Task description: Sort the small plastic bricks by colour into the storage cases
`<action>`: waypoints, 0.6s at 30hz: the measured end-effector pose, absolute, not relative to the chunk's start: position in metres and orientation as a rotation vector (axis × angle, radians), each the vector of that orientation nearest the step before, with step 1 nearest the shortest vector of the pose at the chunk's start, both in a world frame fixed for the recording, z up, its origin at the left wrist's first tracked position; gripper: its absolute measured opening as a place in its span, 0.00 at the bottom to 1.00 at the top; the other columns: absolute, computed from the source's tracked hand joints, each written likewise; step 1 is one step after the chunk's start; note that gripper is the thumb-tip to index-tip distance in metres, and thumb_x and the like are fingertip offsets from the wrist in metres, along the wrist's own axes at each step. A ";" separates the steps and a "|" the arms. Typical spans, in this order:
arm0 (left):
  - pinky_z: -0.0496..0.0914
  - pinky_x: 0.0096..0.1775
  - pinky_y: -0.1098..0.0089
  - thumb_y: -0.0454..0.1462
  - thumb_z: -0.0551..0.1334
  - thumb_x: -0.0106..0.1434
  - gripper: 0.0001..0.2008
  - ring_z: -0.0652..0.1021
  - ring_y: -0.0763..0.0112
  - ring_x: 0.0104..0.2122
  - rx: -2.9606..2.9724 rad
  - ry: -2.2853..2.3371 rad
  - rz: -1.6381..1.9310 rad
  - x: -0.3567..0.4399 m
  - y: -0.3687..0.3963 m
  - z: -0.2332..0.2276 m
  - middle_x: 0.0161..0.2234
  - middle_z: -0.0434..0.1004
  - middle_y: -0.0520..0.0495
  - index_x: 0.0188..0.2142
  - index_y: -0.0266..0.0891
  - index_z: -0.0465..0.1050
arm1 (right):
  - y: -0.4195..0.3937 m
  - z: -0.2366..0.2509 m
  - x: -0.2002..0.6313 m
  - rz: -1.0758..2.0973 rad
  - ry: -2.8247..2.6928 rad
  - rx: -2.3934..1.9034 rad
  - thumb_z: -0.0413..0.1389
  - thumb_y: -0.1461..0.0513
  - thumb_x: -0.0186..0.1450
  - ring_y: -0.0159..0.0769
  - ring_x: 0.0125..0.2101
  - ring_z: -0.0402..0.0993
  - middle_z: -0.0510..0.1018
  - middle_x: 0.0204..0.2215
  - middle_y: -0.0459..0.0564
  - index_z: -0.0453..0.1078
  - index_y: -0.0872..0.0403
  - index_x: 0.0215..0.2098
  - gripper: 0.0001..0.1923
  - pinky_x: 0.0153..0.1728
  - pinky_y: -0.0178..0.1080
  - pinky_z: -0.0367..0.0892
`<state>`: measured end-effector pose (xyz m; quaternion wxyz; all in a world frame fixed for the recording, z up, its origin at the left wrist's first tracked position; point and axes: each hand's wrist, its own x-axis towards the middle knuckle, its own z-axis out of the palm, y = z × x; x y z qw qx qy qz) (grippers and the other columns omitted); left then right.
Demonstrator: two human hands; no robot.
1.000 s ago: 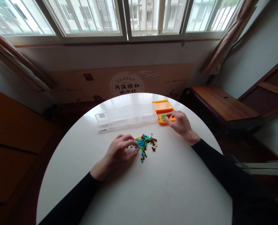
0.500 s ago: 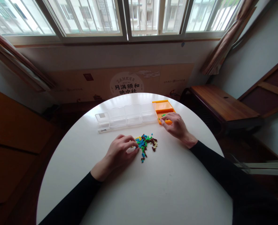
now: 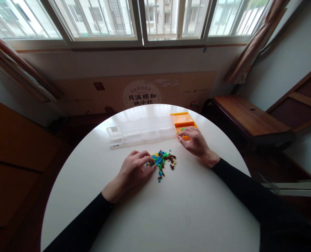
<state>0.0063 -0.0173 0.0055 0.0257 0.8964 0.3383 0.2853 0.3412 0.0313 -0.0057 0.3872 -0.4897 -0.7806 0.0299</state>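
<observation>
Centre frame: your left hand pinches at the bricks; right hand, fingers loosely apart, rests at orange tray.

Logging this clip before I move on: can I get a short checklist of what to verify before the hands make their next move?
1. Left hand at the pile of small bricks, fingertips touching its edge: ok.
2. Right hand over the orange tray: ok.
3. Brick pinched in either hand: cannot tell.
4. Green pieces in the orange tray: ok, few visible.
5. Clear boxes in a row beside the tray: ok.
6. Pile well inside the table edge: ok.
</observation>
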 end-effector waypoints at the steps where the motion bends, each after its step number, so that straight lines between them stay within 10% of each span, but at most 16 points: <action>1: 0.71 0.42 0.64 0.41 0.71 0.71 0.04 0.78 0.67 0.35 2.778 1.035 0.891 0.006 -0.017 0.005 0.40 0.85 0.51 0.38 0.46 0.82 | 0.031 -0.005 0.341 0.074 -1.987 -1.242 0.60 0.60 0.74 0.49 0.45 0.80 0.85 0.39 0.52 0.79 0.49 0.37 0.07 0.53 0.52 0.72; 18: 0.70 0.45 0.63 0.38 0.60 0.81 0.08 0.81 0.68 0.35 2.828 0.952 0.869 0.005 -0.012 0.005 0.42 0.85 0.47 0.44 0.42 0.77 | 0.023 0.000 0.330 0.094 -2.002 -1.175 0.60 0.61 0.74 0.48 0.42 0.80 0.85 0.37 0.50 0.78 0.48 0.39 0.06 0.51 0.52 0.72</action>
